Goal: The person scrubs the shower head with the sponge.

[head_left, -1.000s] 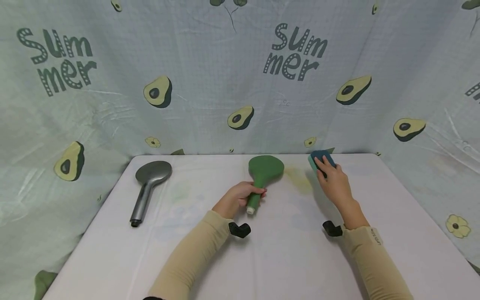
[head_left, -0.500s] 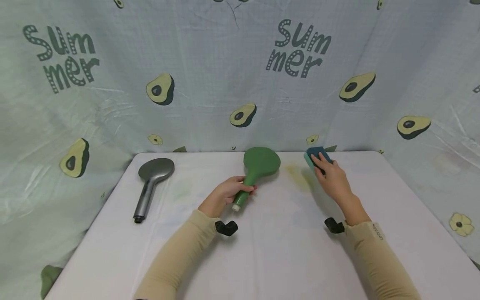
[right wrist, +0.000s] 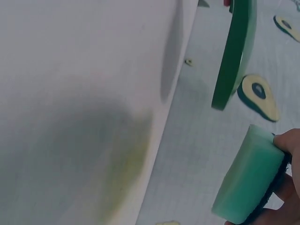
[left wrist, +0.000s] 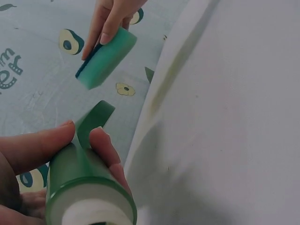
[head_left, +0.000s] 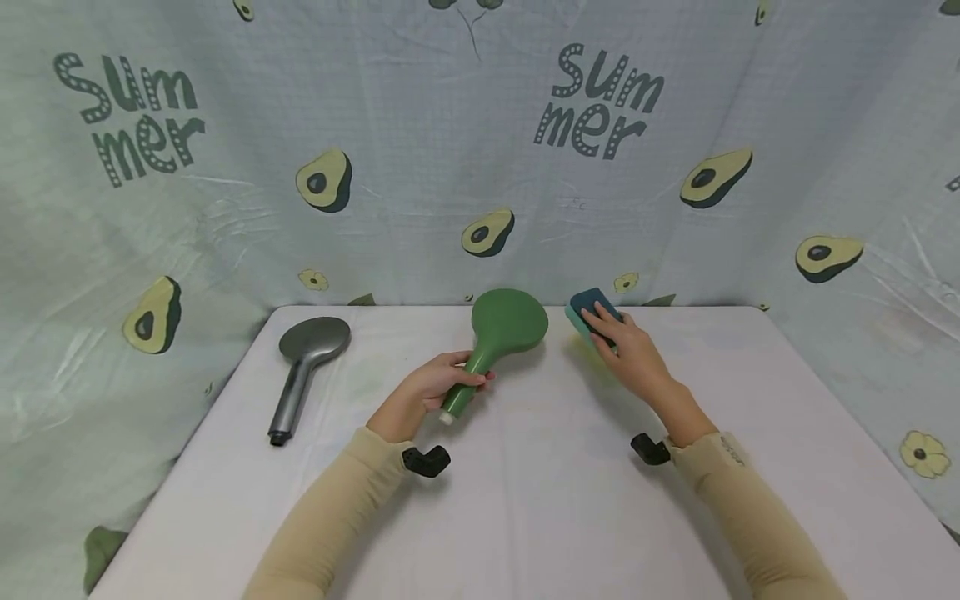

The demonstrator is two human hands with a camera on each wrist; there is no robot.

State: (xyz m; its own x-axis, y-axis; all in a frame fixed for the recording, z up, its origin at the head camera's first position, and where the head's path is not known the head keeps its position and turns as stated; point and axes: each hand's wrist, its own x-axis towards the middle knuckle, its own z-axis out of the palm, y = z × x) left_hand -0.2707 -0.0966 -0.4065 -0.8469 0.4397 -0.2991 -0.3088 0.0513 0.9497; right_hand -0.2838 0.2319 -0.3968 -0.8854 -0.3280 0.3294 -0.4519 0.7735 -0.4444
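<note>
In the head view my left hand [head_left: 441, 381] grips the handle of a green shower head [head_left: 510, 321], its round head tilted away to the right and raised off the table. The left wrist view looks at the white threaded end [left wrist: 96, 206] of that handle, with thumb and fingers around it. My right hand [head_left: 633, 358] holds a sponge [head_left: 595, 310] just right of the shower head, apart from it. Teal foam [right wrist: 251, 176] and a dark blue scouring side show in the right wrist view, pinched between thumb and fingers.
A dark grey shower head [head_left: 315, 340] lies at the left of the white-covered table [head_left: 525, 517]. Yellowish stains [right wrist: 124, 173] mark the cloth near its back edge. Behind stands a curtain [head_left: 405, 125] printed with avocados.
My left hand has moved left with the green shower head, lifting and tilting it. The sponge in my right hand has come left, closer to the shower head.
</note>
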